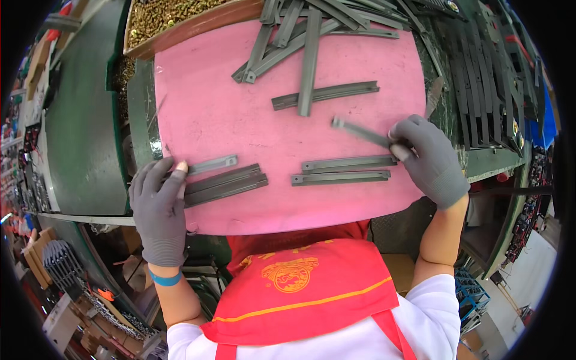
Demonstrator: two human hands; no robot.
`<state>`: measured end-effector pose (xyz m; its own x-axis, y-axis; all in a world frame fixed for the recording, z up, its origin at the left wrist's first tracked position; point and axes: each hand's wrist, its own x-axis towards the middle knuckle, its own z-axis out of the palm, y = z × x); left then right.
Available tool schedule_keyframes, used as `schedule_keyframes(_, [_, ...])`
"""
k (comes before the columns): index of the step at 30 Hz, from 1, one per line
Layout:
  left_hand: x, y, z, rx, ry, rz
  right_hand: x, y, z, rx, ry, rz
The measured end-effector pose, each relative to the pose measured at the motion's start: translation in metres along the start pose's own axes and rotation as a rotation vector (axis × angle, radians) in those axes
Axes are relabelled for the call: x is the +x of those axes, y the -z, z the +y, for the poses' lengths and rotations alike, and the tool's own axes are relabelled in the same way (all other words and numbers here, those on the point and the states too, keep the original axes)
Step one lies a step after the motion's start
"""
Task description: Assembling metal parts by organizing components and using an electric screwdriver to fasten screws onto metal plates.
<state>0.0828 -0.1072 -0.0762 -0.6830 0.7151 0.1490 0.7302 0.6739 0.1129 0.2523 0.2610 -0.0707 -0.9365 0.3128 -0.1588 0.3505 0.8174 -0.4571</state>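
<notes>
My right hand [429, 157], in a grey glove, pinches one end of a grey metal strip [358, 131]. The strip is blurred and slants up to the left over the pink mat. Just below lie two similar channel-shaped strips [345, 177], side by side. On the left, my gloved left hand [159, 201] has its fingers closed at the end of another grey metal strip [213, 164] with a hole near its far end. A small group of darker strips [231, 185] lies against that hand, their near ends hidden behind it.
The pink mat [240, 108] covers the bench. A loose heap of strips [309, 60] lies at its far side. Back left stands a box of small brass-coloured parts [174, 15]. Rows of dark strips [486, 90] stand at the right, and a green surface [81, 120] extends left.
</notes>
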Motion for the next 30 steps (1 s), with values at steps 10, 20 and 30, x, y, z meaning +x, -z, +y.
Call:
schedule_keyframes(10, [0.083, -0.028, 0.071, -0.545, -0.126, 0.127, 0.099, -0.035, -0.049, -0.281, 0.615, 0.349])
schedule_keyframes(20, [0.093, -0.061, 0.086, -0.497, -0.115, 0.053, 0.082, -0.028, -0.014, -0.305, 0.56, 0.352])
schedule_keyframes(30, [0.075, -0.04, 0.078, -0.33, -0.118, -0.036, 0.095, -0.044, -0.021, -0.012, 0.579, 0.254])
